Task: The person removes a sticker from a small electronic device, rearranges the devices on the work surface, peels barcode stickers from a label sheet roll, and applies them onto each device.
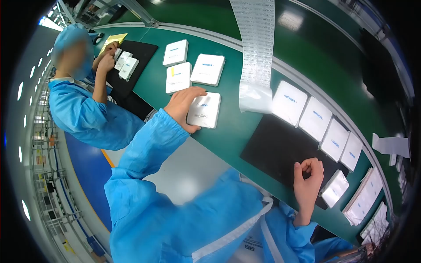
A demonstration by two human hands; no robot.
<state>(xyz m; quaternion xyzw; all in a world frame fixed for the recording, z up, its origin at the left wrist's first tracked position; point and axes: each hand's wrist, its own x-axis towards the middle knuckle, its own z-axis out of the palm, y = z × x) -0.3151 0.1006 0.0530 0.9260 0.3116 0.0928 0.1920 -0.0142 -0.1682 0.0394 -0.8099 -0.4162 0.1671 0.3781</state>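
Note:
My left hand (185, 107) is wrapped round the left side of a white box (204, 110) with blue lettering, which rests on the green table. Above it lie three more white boxes, one with a yellow mark (178, 78). My right hand (308, 177) is over the black mat (276, 147) with its fingers curled; whatever they may hold is too small to make out. Just right of it sits another white box (335, 188). A row of white boxes (315, 118) stretches along the mat's far edge.
A long strip of printed labels (256, 48) hangs onto the table. At the left a co-worker (87, 109) in blue handles white boxes on a second black mat (142, 55), beside a yellow sheet (115, 40). Stacked white packages (363, 197) lie at the right.

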